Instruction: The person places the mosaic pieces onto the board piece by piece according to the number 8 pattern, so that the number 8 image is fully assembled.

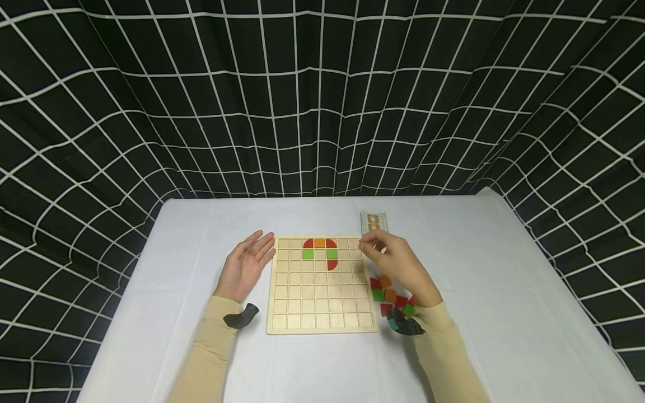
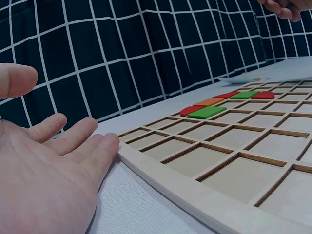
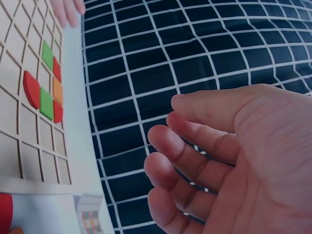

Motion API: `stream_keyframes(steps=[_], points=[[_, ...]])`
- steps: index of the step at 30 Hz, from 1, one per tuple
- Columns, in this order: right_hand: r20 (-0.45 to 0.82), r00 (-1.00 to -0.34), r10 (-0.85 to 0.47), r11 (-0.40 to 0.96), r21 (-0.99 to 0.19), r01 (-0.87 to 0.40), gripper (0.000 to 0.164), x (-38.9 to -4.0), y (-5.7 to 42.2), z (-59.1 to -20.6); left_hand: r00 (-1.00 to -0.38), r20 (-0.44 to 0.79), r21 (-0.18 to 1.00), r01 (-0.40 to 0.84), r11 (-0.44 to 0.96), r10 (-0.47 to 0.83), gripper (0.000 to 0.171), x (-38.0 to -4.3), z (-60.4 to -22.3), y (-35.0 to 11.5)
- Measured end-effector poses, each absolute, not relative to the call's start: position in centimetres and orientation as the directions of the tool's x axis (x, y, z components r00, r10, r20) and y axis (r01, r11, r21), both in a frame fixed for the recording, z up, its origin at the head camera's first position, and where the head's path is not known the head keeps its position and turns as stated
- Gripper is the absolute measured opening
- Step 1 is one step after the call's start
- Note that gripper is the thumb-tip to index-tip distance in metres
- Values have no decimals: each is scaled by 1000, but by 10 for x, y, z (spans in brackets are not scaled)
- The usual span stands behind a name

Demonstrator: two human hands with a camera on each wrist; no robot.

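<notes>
A wooden grid board (image 1: 308, 291) lies flat on the table. Near its far edge, red rounded tiles (image 1: 332, 265), green square tiles (image 1: 308, 254) and an orange tile (image 1: 319, 243) sit in cells, forming an arch with a longer right side. Beside the board's left edge, my left hand (image 1: 243, 270) is palm up, fingers extended; whether the fingertips touch the rim I cannot tell. Over the far right of the board hovers my right hand (image 1: 398, 263). Its fingers are loosely bent with nothing between them in the right wrist view (image 3: 209, 156).
Several loose red, green and orange tiles (image 1: 390, 295) lie right of the board, partly under the right wrist. A small pattern card (image 1: 374, 221) rests behind the right hand. Black curtains with white grid lines (image 1: 312, 101) surround the white table (image 1: 509, 291).
</notes>
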State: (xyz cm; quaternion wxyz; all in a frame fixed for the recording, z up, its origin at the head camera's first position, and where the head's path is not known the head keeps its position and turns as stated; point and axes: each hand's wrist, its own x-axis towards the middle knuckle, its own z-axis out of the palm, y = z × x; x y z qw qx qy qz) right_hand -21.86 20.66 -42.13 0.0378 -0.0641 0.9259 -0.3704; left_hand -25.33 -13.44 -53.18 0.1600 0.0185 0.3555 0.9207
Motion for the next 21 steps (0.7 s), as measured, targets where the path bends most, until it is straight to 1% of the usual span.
stream_keyframes(steps=[5,10,17,21], points=[[-33,-988,-150,731,-677,-88,24,-217,215,-423,-947,-83,667,-283,-689,309,55,-254,-533,-134],[-59,-983,-177,755,-649,-97,24,-217,224,-424,-948,-82,667,-281,-690,307,55,-254,-532,-133],[-156,-970,-186,798,-600,-56,24,-217,235,-423,-948,-87,662,-285,-693,306,55,-254,-530,-134],[-197,-960,-197,814,-579,-48,20,-219,238,-425,-948,-90,656,-287,-698,305,55,-254,-530,-135]])
